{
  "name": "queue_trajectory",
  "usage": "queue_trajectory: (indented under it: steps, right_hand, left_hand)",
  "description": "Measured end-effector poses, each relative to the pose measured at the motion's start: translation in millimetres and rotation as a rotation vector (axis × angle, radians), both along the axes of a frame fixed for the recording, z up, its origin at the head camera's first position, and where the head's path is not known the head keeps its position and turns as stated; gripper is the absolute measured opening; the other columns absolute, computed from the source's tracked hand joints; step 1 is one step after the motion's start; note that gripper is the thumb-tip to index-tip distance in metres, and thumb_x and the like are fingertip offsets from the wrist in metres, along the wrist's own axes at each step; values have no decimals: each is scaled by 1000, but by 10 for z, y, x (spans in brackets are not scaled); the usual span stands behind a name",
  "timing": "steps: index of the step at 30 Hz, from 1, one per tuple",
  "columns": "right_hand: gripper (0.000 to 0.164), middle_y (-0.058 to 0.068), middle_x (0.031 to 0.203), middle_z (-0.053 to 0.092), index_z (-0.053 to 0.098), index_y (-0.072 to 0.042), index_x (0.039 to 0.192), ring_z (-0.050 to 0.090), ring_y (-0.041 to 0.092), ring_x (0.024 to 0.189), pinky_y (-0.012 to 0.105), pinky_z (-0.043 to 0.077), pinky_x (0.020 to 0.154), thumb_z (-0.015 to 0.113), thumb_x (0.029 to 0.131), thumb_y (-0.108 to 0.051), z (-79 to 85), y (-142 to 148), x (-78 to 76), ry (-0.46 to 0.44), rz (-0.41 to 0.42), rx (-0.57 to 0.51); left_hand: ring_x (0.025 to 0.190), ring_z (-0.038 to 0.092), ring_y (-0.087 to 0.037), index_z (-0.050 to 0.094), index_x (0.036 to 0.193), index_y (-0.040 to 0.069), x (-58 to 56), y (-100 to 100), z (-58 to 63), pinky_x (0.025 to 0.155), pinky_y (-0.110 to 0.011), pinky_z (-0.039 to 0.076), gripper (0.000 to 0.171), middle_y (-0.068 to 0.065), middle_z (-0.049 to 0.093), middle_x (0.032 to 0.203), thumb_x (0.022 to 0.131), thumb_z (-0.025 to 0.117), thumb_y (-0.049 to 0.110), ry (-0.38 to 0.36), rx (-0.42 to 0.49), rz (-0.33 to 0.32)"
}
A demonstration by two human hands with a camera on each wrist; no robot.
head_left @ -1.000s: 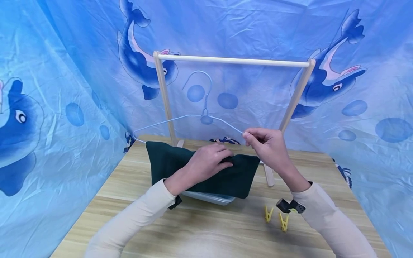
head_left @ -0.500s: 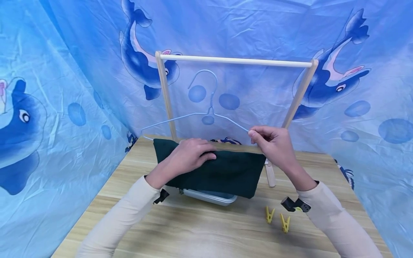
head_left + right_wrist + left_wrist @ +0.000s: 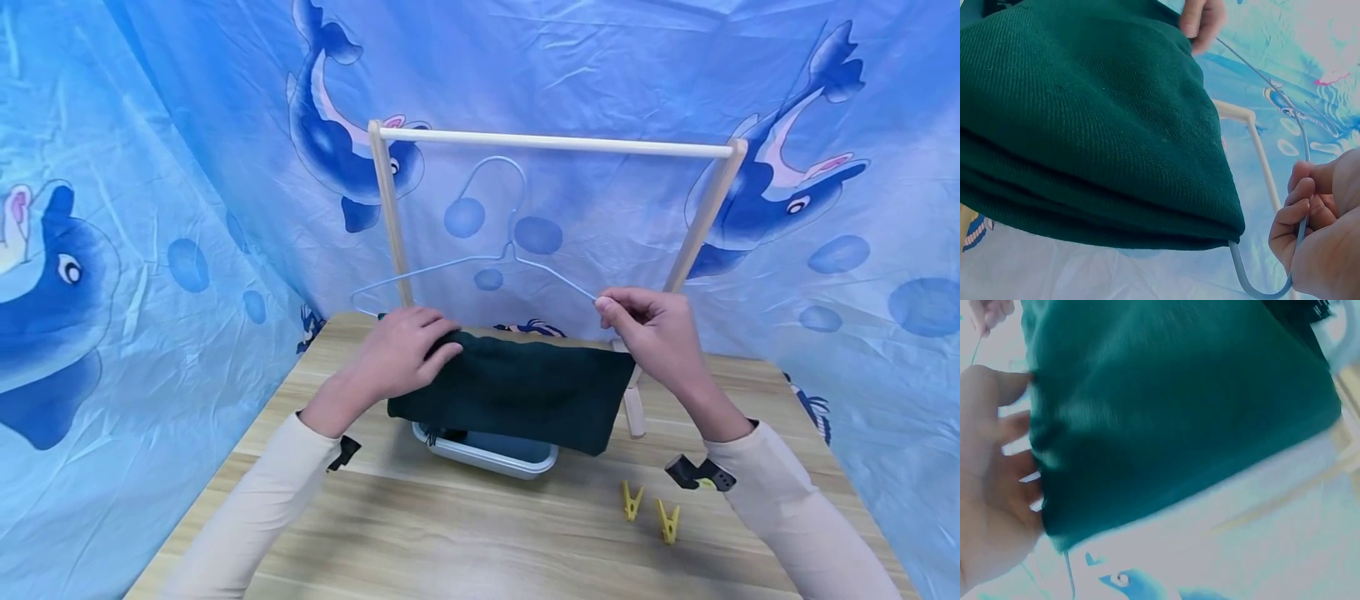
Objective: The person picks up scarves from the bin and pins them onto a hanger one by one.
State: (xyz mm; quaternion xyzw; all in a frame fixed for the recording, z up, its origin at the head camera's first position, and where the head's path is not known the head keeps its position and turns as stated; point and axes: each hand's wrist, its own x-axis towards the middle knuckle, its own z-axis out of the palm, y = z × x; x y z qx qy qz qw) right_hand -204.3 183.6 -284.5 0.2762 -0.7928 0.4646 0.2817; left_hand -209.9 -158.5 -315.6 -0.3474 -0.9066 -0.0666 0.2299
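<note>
A dark green ribbed scarf [image 3: 525, 392] is draped over the lower bar of a pale blue wire hanger [image 3: 551, 271]. My right hand [image 3: 652, 333] grips the hanger's sloping right arm, thumb and fingers curled round the wire [image 3: 1302, 231]. My left hand [image 3: 401, 354] holds the scarf's top edge near its left end. Its thumb lies on the near side; the other fingertips are hidden at the fold in the left wrist view. Black fringe [image 3: 1317, 309] shows at the scarf's lower edge. The hanger's hook rises free, below the rail of a wooden rack [image 3: 555, 143] behind it.
Below the scarf, a pale plastic tub [image 3: 495, 460] stands on the wood-grain table [image 3: 465, 542]. Two yellow clothespins [image 3: 632, 502] are to its right. Blue curtains [image 3: 187, 125] with dolphin prints enclose the table at the back and sides.
My left hand has slid left along the scarf's top edge. The hanger and scarf have shifted right and slightly up in my right hand, uncovering more of the tub.
</note>
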Motion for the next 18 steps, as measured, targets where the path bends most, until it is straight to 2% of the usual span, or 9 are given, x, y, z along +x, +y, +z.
queue_trajectory:
  steps: [3,7,9,12,16,18]
  right_hand:
    - [9,5,71,67,79,-2,96,48,8,53,22,35,47,70,96,-2,14,-1,34,0,-11,6]
    - [8,7,72,67,79,0,96,48,8,52,21,36,48,70,95,0,22,4,38,1,-10,4]
    - [8,7,71,67,78,0,95,46,8,51,22,35,48,70,95,1,30,5,39,1,-7,-4]
    - [8,6,71,67,79,-1,95,46,8,52,22,35,48,70,94,2,46,9,39,7,-6,-14]
    - [7,1,70,66,78,1,94,47,7,52,22,35,48,71,94,2,64,44,27,22,-27,-13]
    - [8,-2,70,66,78,1,93,46,7,51,21,35,47,71,94,1,75,71,26,22,-43,-10]
  left_hand:
    - [107,66,-31,74,118,7,0,-129,-2,94,-49,50,26,-10,72,112,100,68,24,0,-21,37]
    - [90,65,-28,75,107,7,-55,-217,-55,80,-44,52,17,-8,68,96,89,78,6,87,66,-48]
    - [87,64,-28,75,103,7,-74,-234,-75,78,-43,51,18,-7,66,93,87,80,2,130,115,-80]
    - [85,63,-27,74,101,6,-85,-248,-73,78,-42,52,18,-8,64,92,85,82,5,147,156,-85]
    - [88,63,-28,73,105,4,-69,-300,-52,82,-44,52,24,-9,67,96,87,83,17,154,145,-76]
    - [90,64,-30,72,109,2,-56,-344,-52,85,-47,52,26,-11,69,99,90,80,18,161,135,-80]
